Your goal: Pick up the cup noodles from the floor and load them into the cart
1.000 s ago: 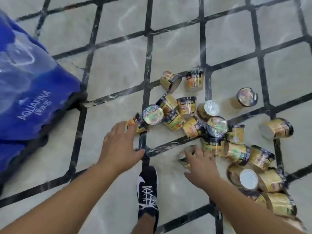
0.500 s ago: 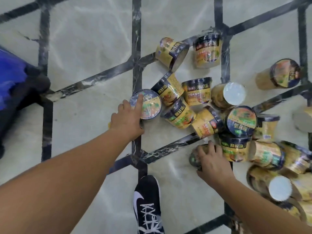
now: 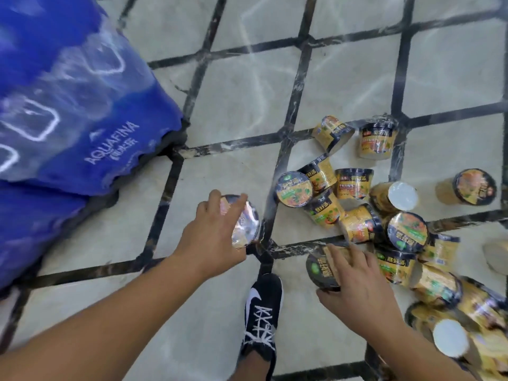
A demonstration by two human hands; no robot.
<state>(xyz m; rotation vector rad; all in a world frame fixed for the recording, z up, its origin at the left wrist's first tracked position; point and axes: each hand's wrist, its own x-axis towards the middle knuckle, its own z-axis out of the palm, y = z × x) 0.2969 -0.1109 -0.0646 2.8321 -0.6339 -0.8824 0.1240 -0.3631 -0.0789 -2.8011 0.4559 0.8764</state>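
The person is bent low over a pale marble floor (image 3: 242, 111) crossed by dark inlaid lines, both bare arms stretched down toward a scatter of cup noodles (image 3: 365, 204) on their right. The left hand (image 3: 211, 237) is wrapped around one cup (image 3: 246, 221), fingers (image 3: 239, 204) curled over its shiny foil lid, which glares white in the light; whether it is clear of the floor I cannot tell. The right hand (image 3: 357, 281) is clenched on a second cup (image 3: 319, 268) tipped on its side, its dark lid facing left, thumb beneath and fingers spread across the yellow wall. Just beyond the two hands the rest of the cups lie in a loose heap, most on their sides and touching one another, a few upright with the printed lid showing, a couple turned so the plain white base faces up. One cup (image 3: 467, 189) lies apart at the far right, and two more sit at the top of the heap on a dark line. More cups crowd the lower right corner, blurred. A black sneaker with white laces (image 3: 261, 320) stands between the arms. To the left, well apart from the cups, a bulky blue plastic-wrapped pack marked AQUAFINA (image 3: 71, 105) rests on the floor.
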